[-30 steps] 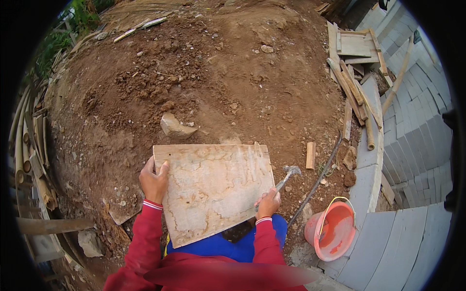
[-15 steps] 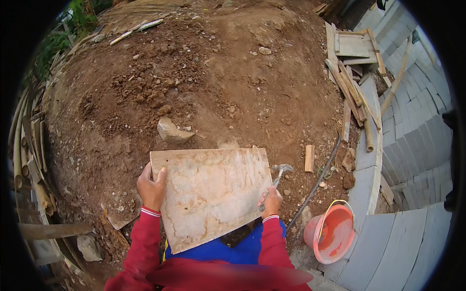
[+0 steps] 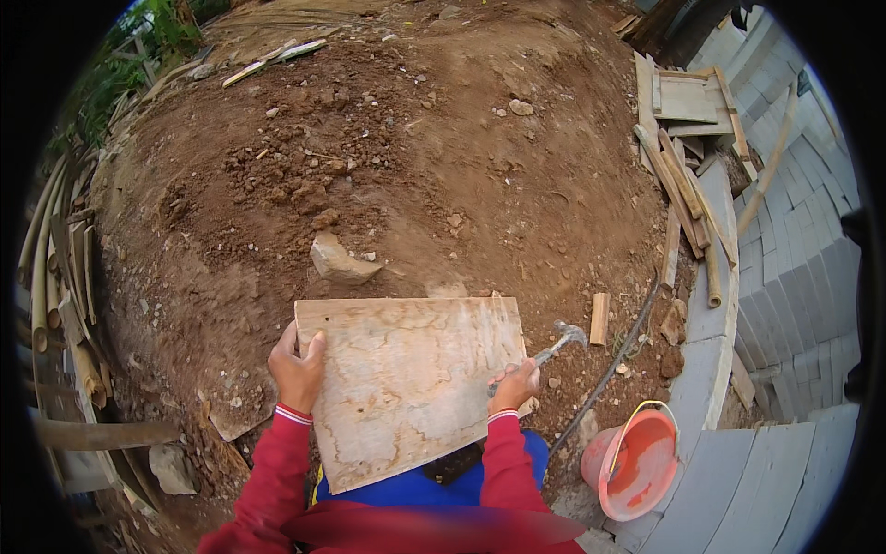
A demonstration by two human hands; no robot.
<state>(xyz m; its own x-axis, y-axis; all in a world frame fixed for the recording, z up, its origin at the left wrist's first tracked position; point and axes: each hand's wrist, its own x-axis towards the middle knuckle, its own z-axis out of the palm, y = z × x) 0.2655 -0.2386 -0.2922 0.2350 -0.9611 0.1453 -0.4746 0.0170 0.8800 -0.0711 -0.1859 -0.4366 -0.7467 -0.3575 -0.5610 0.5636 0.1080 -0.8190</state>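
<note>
A flat, weathered plywood board (image 3: 415,383) slants in front of me, its lower edge over my blue-clad lap. My left hand (image 3: 297,371) grips the board's left edge, thumb on the upper face and the other fingers hidden beneath. At the right edge, my right hand (image 3: 515,385) is closed round the handle of a claw hammer (image 3: 565,337). The hammer's metal head points away to the upper right, beyond the board, over the soil. My right hand lies against or just over the board's edge; whether it touches cannot be made out.
A red bucket (image 3: 630,462) with a pale handle lies tipped at right, beside a grey block wall (image 3: 711,388). A dark hose (image 3: 614,388) and small wood block (image 3: 599,319) are nearer. Scrap timber (image 3: 683,185) is piled farther right, bamboo poles (image 3: 41,277) at left, a rock (image 3: 340,260) ahead.
The hammer has swung outward, its head now farther right of the board. The board and both hands sit slightly lower in the picture, and the whole view has shifted a little.
</note>
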